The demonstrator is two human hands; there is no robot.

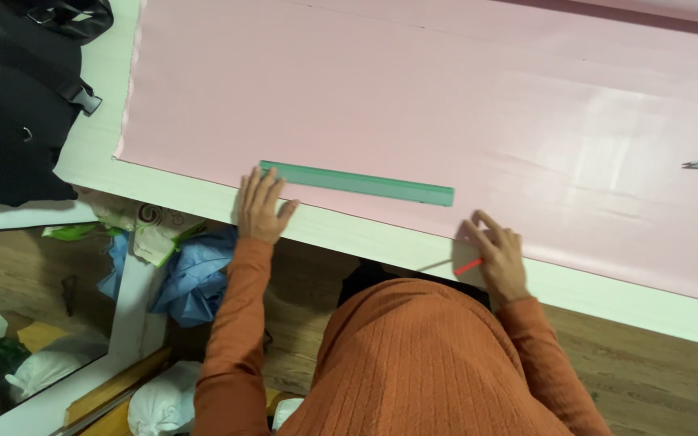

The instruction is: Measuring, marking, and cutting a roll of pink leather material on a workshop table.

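pressing flat with spread fingers, the left hand (260,206) rests on the left end of a green ruler (357,183) lying along the near edge of pink cloth (446,105) on a white table (607,295). the right hand (498,258) pinches a red pencil (468,266) just beside the ruler's right end.

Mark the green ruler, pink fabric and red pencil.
green ruler (357,183), head view, middle of its length
pink fabric (414,97), head view, bare middle area
red pencil (468,266), head view, red shaft by right hand
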